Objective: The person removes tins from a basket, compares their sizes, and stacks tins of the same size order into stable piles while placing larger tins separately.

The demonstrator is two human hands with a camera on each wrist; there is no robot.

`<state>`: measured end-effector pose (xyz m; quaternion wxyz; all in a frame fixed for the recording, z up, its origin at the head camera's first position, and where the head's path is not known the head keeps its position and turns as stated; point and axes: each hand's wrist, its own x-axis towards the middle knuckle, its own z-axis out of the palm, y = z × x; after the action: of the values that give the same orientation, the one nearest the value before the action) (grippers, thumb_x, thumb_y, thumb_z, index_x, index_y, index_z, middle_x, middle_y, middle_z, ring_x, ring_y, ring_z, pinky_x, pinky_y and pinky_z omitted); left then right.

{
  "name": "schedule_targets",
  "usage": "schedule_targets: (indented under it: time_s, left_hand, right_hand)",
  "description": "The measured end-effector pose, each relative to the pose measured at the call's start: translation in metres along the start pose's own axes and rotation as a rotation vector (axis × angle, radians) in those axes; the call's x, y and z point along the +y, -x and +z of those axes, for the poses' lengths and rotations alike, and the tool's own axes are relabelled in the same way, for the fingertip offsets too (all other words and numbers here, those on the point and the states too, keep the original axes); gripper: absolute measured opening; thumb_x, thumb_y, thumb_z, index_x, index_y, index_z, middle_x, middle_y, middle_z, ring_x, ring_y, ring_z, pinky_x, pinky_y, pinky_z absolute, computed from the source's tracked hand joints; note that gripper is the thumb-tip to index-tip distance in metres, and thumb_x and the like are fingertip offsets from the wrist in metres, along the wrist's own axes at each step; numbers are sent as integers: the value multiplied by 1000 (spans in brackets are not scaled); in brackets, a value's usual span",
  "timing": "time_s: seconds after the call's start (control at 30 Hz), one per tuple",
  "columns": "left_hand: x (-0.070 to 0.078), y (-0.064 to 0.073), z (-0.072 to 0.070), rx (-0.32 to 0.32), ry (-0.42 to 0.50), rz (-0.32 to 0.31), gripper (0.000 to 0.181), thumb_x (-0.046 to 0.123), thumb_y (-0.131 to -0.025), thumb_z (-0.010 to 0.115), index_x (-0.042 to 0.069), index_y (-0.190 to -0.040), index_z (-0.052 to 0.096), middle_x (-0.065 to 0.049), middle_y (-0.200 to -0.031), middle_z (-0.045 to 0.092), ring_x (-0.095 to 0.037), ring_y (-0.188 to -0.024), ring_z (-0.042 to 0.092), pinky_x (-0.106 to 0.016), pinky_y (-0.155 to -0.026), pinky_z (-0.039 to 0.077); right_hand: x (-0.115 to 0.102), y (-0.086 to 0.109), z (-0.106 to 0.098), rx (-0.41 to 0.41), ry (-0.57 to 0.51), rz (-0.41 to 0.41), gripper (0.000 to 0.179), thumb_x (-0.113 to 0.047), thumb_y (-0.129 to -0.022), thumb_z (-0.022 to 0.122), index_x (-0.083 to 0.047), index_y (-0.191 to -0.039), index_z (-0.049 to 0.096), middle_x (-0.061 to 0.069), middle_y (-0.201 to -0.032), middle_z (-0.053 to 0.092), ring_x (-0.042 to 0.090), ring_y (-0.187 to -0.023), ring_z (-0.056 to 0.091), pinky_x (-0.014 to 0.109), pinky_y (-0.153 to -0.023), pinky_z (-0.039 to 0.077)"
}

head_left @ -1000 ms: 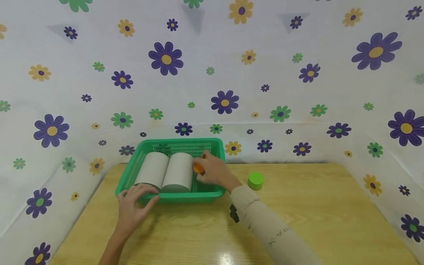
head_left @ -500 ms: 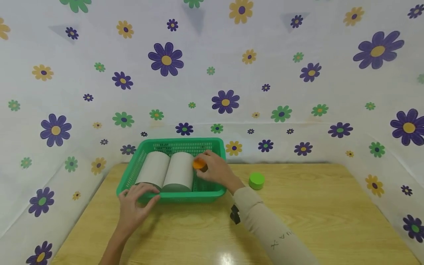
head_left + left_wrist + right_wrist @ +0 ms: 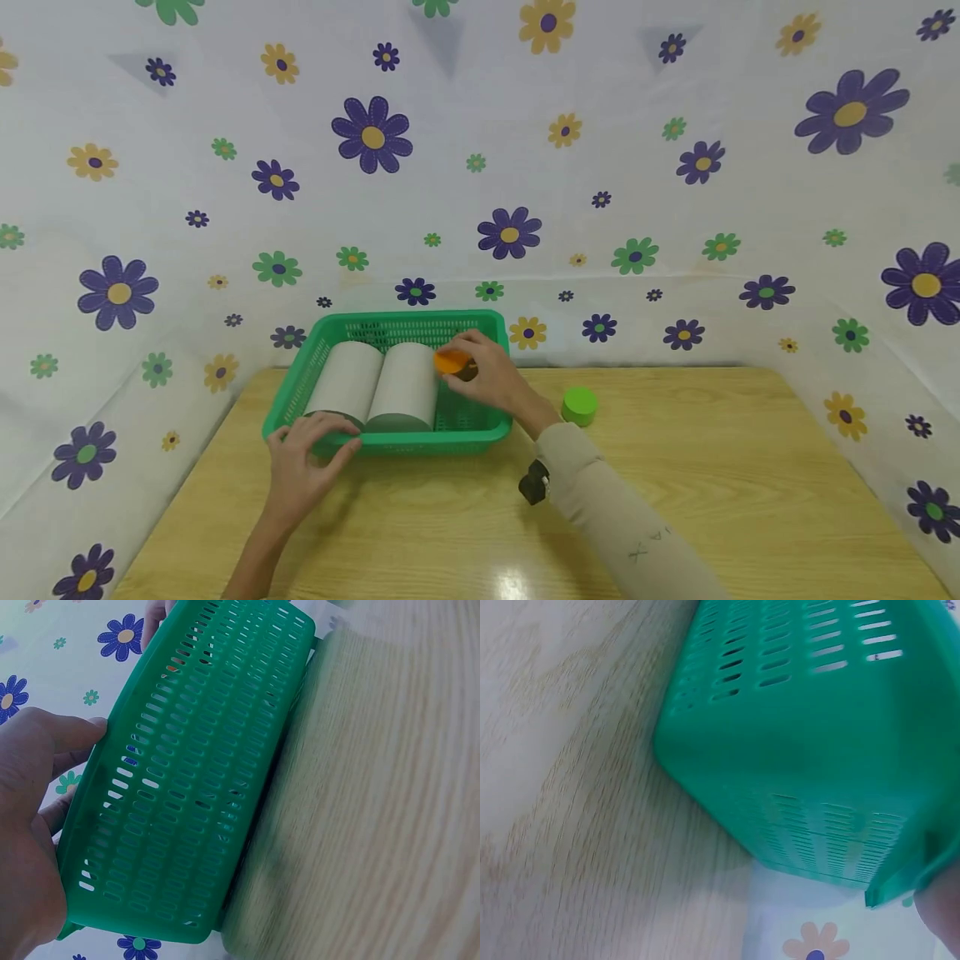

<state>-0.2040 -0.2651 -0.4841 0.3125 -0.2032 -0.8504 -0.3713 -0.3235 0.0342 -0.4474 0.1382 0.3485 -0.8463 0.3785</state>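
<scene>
Could clip the right white cylinder (image 3: 405, 387) with the orange thing (image 3: 451, 361). Likely cause: little room, held right beside the far part of that cylinder; can't tell touching or apart. Could jog the left white cylinder (image 3: 347, 379) too, being lined up close alongside. Could drop the orange thing through a slip of the pinch. Could tip or drag the green basket (image 3: 435, 442) by leaning hard on the near left rim. Also possible: brushing the green round piece (image 3: 580, 406) with the right sleeve (image 3: 600, 508), given the small gap.

Pose: right hand (image 3: 491, 375) in from the near right, across the basket's right rim, back of hand up. Fingers curled, orange thing pinched against thumb, over or inside the basket; height unclear. Left hand (image 3: 300, 467) at the near left corner, half closed, gripping the rim, fingers over it, thumb farther right.
</scene>
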Motion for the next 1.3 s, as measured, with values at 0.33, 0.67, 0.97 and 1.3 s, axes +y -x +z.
schedule_targets:
  time_s: [0.33, 0.67, 0.97, 1.3]
  left_hand:
    - [-1, 3, 0, -2, -3, 9, 24, 5, -80, 84, 22, -94, 74, 6, -99, 72, -17, -100, 57, -51, -87, 20]
    - [-2, 4, -1, -10, 12, -10, 21, 6, -81, 83, 18, -95, 74, 5, -101, 72, -18, -102, 57, -50, -90, 20]
    - [-5, 4, 1, -14, 8, -12, 22, 7, -82, 83, 21, -95, 74, 7, -101, 71, -18, -103, 56, -52, -90, 19]
    - [0, 3, -2, -30, 4, -17, 20, 8, -83, 83, 21, -96, 74, 7, -100, 71, -19, -101, 57, -53, -91, 21]
  right_hand:
    - [-13, 14, -11, 52, -155, 6, 34, -13, -89, 79, -5, -121, 73, 11, -125, 62, 24, -106, 61, 41, -82, 58]
    - [-20, 29, -23, 87, -243, 62, 36, -10, -91, 78, -8, -126, 71, 9, -131, 60, 27, -116, 61, 42, -83, 59]
    - [-24, 44, -41, 168, -205, 31, 39, -10, -89, 81, -7, -126, 71, 9, -131, 62, 27, -114, 64, 35, -83, 58]
    - [-27, 67, -54, 252, -242, 45, 40, -1, -86, 82, -4, -124, 72, 14, -130, 59, 30, -114, 63, 37, -85, 58]
